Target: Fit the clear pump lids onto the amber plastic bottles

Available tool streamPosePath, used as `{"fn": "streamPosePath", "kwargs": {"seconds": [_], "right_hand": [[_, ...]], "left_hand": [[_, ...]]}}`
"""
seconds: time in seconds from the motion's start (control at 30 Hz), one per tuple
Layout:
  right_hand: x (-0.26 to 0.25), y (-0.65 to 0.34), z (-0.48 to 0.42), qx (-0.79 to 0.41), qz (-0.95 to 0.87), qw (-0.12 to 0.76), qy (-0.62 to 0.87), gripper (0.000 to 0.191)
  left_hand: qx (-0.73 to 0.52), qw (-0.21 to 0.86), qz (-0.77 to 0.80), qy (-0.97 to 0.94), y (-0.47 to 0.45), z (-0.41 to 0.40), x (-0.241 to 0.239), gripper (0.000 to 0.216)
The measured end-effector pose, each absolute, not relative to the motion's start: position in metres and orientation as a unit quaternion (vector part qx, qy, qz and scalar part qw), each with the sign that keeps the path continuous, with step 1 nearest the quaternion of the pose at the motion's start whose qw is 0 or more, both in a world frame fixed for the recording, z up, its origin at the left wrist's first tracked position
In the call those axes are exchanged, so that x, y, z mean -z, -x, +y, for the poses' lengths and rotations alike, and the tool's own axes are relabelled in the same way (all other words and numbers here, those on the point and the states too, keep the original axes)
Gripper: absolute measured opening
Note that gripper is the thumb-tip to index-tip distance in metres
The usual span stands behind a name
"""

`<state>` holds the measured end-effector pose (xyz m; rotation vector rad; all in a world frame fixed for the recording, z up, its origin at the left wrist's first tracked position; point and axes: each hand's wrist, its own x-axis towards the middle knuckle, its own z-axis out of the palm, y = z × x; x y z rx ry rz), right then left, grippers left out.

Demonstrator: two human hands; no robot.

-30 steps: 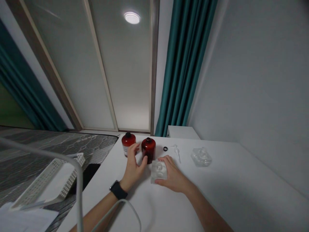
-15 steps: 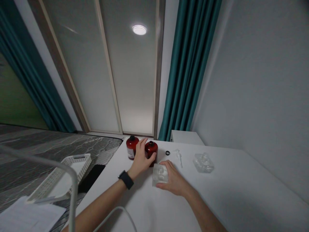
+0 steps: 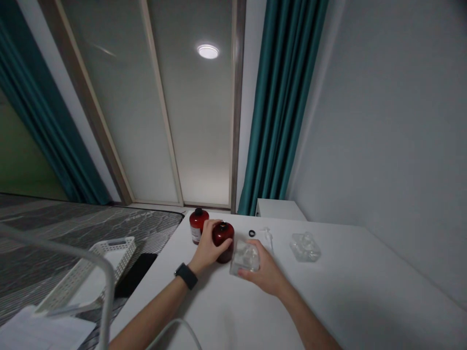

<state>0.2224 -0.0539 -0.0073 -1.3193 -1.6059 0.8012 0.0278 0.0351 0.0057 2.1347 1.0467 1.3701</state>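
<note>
My left hand [image 3: 209, 250] is wrapped round a dark red bottle [image 3: 224, 234] with an open neck, standing on the white table [image 3: 233, 311]. A dark watch is on that wrist. In my right hand [image 3: 265, 270] is a clear square bottle [image 3: 245, 256], gripped from its right side, just off the red bottle's right edge and tilted a little. Behind my left hand stands a second red bottle [image 3: 197, 223] with a black cap and a pale label. A small black ring [image 3: 252, 233] and a clear pump piece [image 3: 269, 238] lie beyond my right hand.
Another clear container [image 3: 305, 247] sits on the table further right. To the left, below the table, are a white basket [image 3: 87, 277], a black flat object [image 3: 136, 274] and papers [image 3: 44, 328]. A grey curved tube [image 3: 109, 291] crosses the left foreground.
My left hand has drawn the dark red bottle nearer. My right hand has lifted and tilted the clear square bottle, moving it slightly right.
</note>
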Motion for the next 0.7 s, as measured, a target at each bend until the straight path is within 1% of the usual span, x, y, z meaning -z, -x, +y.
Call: {"fn": "streamPosePath", "kwargs": {"seconds": [0.1,0.2,0.43,0.6,0.7], "right_hand": [[0.005,-0.227,-0.053,-0.338,-0.63,0.473,0.515,0.064],[0.009,-0.232,-0.051,-0.338,-0.623,0.483,0.514,0.065],[0.02,-0.226,-0.05,-0.389,-0.579,0.499,0.514,0.086],[0.02,-0.218,-0.053,-0.423,-0.547,0.544,0.475,0.091],[0.019,-0.213,-0.056,-0.446,-0.534,0.562,0.448,0.099]], "left_hand": [[-0.51,0.269,0.378,-0.724,-0.028,0.029,0.003,0.05],[-0.517,0.323,0.37,-0.701,-0.029,0.022,0.01,0.055],[-0.506,0.364,0.344,-0.702,-0.026,0.012,0.014,0.056],[-0.51,0.433,0.307,-0.677,-0.028,0.009,0.017,0.069],[-0.514,0.431,0.309,-0.674,-0.028,0.008,0.015,0.067]]}}
